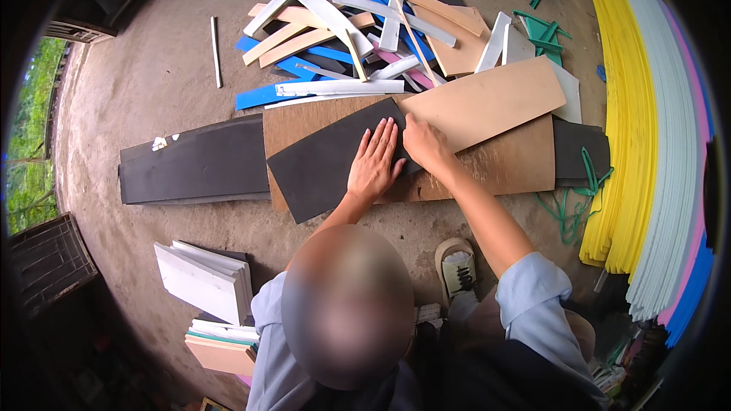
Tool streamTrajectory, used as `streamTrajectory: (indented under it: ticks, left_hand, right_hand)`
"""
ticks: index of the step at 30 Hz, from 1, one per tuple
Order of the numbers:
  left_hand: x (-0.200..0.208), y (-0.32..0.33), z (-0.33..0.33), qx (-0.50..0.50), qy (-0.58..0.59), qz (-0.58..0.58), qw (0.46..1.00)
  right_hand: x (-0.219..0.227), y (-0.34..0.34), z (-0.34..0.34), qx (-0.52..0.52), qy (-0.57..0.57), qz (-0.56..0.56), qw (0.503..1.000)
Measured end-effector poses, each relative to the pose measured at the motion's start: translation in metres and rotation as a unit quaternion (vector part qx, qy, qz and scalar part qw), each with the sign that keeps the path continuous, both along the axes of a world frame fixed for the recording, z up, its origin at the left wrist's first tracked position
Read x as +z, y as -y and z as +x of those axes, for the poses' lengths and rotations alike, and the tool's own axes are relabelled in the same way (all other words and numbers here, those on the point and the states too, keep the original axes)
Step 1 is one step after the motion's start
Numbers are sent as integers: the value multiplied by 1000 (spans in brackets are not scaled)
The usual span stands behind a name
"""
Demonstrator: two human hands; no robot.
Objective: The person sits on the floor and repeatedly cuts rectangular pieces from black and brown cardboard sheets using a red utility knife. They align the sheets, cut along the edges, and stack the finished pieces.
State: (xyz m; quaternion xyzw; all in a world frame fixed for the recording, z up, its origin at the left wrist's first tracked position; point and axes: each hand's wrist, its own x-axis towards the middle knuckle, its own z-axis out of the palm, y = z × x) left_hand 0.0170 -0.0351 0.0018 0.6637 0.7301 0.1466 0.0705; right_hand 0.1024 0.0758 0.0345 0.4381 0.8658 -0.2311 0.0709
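Note:
My left hand (371,165) lies flat on a black foam-like sheet (316,171), fingers stretched forward and thumb out to the side. Close beside it, my right hand (426,143) is closed at the seam where the black sheet meets a long tan sheet (495,103). What the right fingers hold, if anything, is hidden. Both sheets rest at a slant on a brown wooden board (506,158) with a worn surface. Under the board, long black slabs (198,161) stick out at the left and right.
Beyond the board lies a heap of white, blue, tan and pink offcut strips (327,46). Tall stacks of yellow sheets (628,129) and pale blue sheets (666,152) stand at right. Green straps (575,205) trail near them. White slabs (202,281) sit at lower left.

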Motion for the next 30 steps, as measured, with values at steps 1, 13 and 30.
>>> streamTrajectory:
  ticks: [1,13,30]
  left_hand:
    - [2,-2,2,5,-11,-5,1000]
    - [2,-1,-1,-27,-20,-71,997]
    - [6,-11,1,-36,-5,-112,993]
  right_hand:
    - [-1,1,8,-8,-2,-11,1000]
    - [-2,76,111,-12,48,-71,996]
    - [-19,-7,21,-16,-90,56,994]
